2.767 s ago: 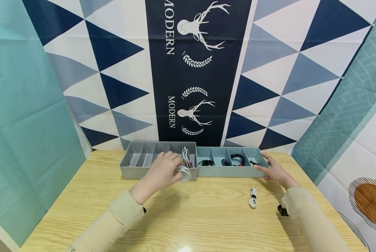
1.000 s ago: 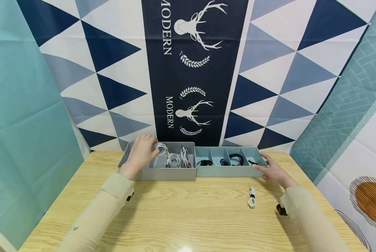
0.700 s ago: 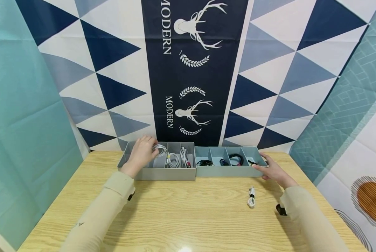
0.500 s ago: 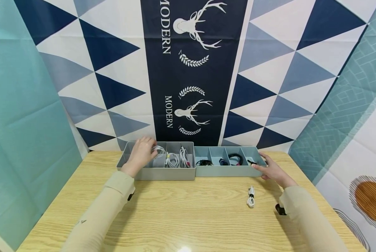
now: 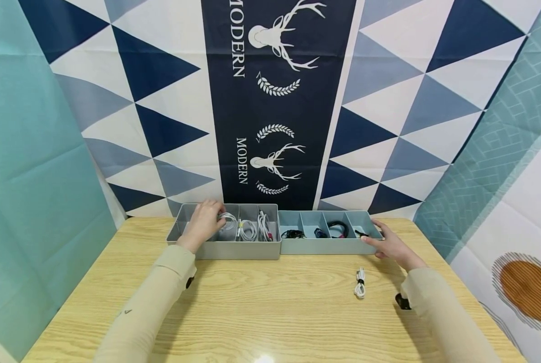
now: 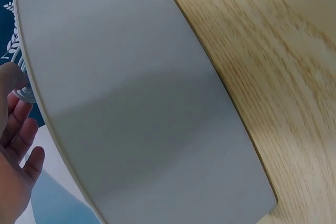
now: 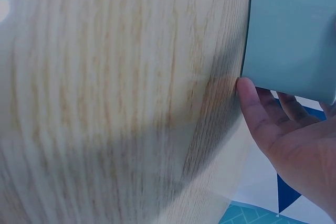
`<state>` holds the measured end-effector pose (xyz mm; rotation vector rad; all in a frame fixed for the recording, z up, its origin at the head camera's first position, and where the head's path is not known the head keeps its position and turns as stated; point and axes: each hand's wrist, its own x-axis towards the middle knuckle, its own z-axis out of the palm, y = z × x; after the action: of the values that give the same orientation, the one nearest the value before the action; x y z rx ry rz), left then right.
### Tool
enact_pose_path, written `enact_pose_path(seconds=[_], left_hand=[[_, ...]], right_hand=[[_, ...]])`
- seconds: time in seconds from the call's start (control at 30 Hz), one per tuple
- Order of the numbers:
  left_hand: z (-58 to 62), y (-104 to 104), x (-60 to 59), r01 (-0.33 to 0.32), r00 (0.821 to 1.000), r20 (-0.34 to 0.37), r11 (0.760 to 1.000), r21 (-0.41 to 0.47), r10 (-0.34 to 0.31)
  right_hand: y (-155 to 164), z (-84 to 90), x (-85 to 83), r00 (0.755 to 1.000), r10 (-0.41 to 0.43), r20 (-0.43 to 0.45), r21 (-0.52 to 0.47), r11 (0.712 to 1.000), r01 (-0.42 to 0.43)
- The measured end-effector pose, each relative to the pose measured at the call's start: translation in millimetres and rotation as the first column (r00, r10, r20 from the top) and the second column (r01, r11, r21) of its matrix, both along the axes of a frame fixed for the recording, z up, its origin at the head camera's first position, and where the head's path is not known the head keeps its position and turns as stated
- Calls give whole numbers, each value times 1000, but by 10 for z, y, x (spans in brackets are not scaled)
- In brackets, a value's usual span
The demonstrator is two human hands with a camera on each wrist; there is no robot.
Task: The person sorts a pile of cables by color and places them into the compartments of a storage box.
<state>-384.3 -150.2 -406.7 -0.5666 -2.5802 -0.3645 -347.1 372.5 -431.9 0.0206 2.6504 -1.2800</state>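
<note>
My left hand [image 5: 204,222] reaches over the front wall of a grey divided box [image 5: 239,250] and pinches a coiled white cable [image 5: 227,221] at a middle compartment. In the left wrist view, thumb and finger meet at the cable coil [image 6: 25,94] by the rim, the other fingers spread below. My right hand [image 5: 390,245] grips the right end of a light blue divided box [image 5: 325,247], thumb at the front rim and fingers around the end. One finger [image 7: 250,95] touches the lower corner in the right wrist view.
Two more white cables, one coil [image 5: 248,231] and one bundle [image 5: 263,227], lie in the grey box's right compartments. Dark cables such as a black coil [image 5: 338,228] sit in the blue box. A tied white cable [image 5: 360,283] lies on the wooden table [image 5: 275,307].
My left hand has carried the coiled white cable leftward to a middle compartment of the grey box, then sunk slightly lower. The right hand keeps its hold on the blue box.
</note>
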Motion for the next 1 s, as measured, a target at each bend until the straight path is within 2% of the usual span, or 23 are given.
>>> enact_pose_path(seconds=[0.33, 0.7, 1.0], left_hand=[[-50, 26, -53, 14, 1000, 25, 1000, -5, -14], [-120, 86, -81, -20, 996, 85, 999, 39, 16], [-197, 82, -121, -48, 995, 85, 996, 71, 42]], right_hand=[[-7, -2, 3, 1000, 3, -2, 7, 1000, -3], [-12, 12, 19, 1000, 3, 5, -8, 1000, -3], [-22, 19, 23, 1000, 6, 1, -26, 1000, -6]])
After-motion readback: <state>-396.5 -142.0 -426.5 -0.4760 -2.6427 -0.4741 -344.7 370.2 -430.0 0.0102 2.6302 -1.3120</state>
